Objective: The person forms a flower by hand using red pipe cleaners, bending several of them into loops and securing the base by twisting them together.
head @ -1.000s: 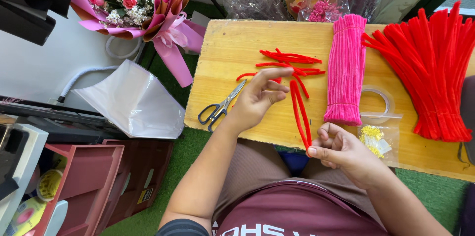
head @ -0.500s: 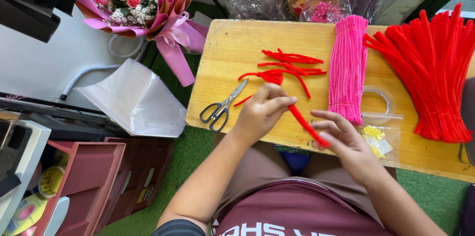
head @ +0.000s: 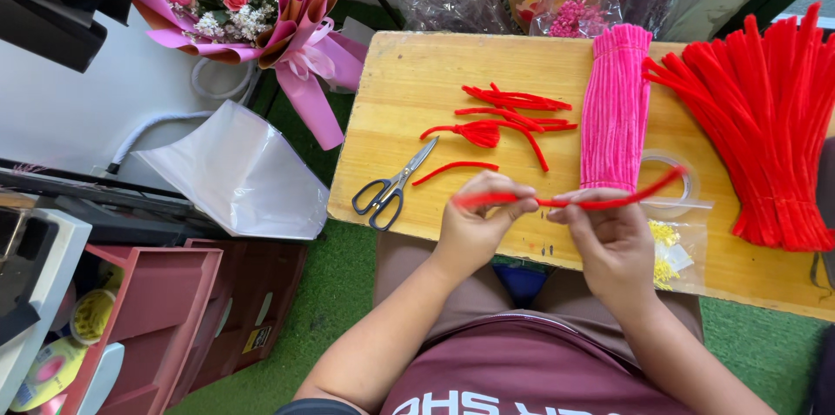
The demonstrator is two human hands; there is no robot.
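Both hands hold one red pipe cleaner [head: 644, 193] level over the near edge of a wooden board [head: 409, 93]. My left hand [head: 477, 224] pinches its left end and my right hand [head: 609, 237] grips its middle; the right end curves up towards a roll of clear tape [head: 674, 180]. Several cut red pipe cleaner pieces [head: 513, 115] lie on the board just beyond my hands, one of them folded into a small bunch.
Scissors [head: 391, 189] lie at the board's left. A pink pipe cleaner bundle [head: 615, 110] and a big red bundle [head: 765, 119] lie to the right, a small bag of yellow bits [head: 670, 254] near my right hand. A pink rose bouquet [head: 243, 6], clear wrap [head: 239, 171] and pink shelves [head: 165, 311] are left.
My left hand left the pieces on the board and took the pipe cleaner's end. The pipe cleaner swung from pointing away from me to lying level between both hands.
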